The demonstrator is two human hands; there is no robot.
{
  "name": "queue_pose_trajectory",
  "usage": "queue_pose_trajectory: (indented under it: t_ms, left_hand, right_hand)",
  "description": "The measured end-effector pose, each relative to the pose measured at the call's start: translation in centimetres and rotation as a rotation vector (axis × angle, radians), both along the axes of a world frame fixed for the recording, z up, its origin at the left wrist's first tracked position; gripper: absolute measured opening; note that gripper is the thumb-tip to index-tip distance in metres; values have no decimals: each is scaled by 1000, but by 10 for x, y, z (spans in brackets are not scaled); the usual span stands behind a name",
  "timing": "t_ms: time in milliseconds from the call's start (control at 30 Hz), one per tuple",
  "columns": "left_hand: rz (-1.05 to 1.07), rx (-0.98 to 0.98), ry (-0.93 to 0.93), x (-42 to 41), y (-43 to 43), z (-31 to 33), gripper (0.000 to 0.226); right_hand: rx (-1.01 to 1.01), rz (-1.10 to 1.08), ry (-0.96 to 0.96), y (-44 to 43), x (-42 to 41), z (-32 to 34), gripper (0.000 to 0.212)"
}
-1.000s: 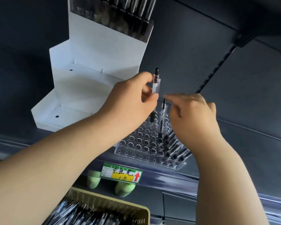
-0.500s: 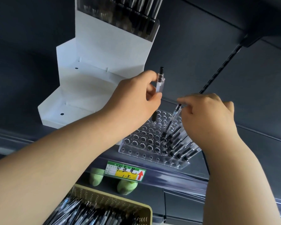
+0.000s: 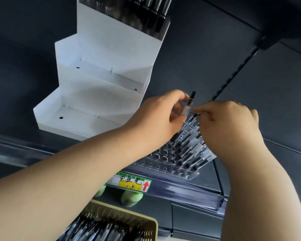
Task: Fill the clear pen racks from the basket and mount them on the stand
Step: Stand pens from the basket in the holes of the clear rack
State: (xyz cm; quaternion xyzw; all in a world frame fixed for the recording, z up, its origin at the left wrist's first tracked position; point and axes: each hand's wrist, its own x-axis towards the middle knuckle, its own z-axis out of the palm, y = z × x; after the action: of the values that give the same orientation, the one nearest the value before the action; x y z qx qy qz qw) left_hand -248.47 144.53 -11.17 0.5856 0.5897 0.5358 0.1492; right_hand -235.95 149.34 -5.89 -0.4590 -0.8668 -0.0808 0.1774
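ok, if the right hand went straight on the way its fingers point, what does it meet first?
The right hand, pinching a rack pen, points left. Likely first: the clear pen held by the left hand, almost touching. Depth is unclear.

Dark shelving (image 3: 215, 58) kept the scene dim; the white stand (image 3: 101, 94) was evenly lit, shadows soft. The basket (image 3: 151, 228) and the top rack (image 3: 146, 20) were blurred. Wide-angle bending showed at edges.
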Motion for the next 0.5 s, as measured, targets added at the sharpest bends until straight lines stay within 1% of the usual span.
queue_pose_trajectory:
  t_ms: [100,233,333,400,500]
  left_hand:
    - [-3,-10,-9,4,3,-3,25]
    - [1,-30,8,9,8,-8,25]
    - [9,-47,54,11,11,-14,25]
    - [-3,-65,67,12,12,-18,24]
    - [-38,-145,87,14,16,-26,23]
  right_hand:
    - [-7,5,-16,2,2,0,32]
    - [-8,39,39,2,3,-2,29]
    - [-11,66,113,3,4,-2,29]
    - [-36,83,198,3,5,-1,32]
    - [-75,84,284,2,7,0,36]
